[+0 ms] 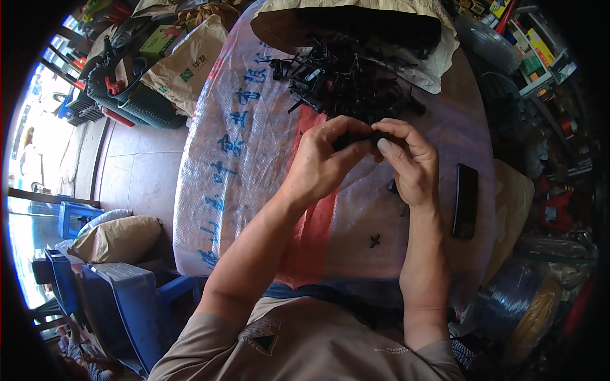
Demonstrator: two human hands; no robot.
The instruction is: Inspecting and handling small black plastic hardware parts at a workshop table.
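black plastic part (pixel 356 136) pinched between left hand (pixel 324 162), right hand (pixel 410 162).

Black matt plastic parts (pixel 346 79); glossy woven plastic sack cover (pixel 254 159); smooth glossy black phone (pixel 466 200).

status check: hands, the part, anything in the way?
Left hand and right hand both pinch one small black plastic part above the table. Pile of black parts just beyond. Black phone at right, nothing blocking.

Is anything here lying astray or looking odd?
One small black piece lies alone on the woven sheet, well apart from the heap of black parts. Both hands, left and right, pinch another piece.
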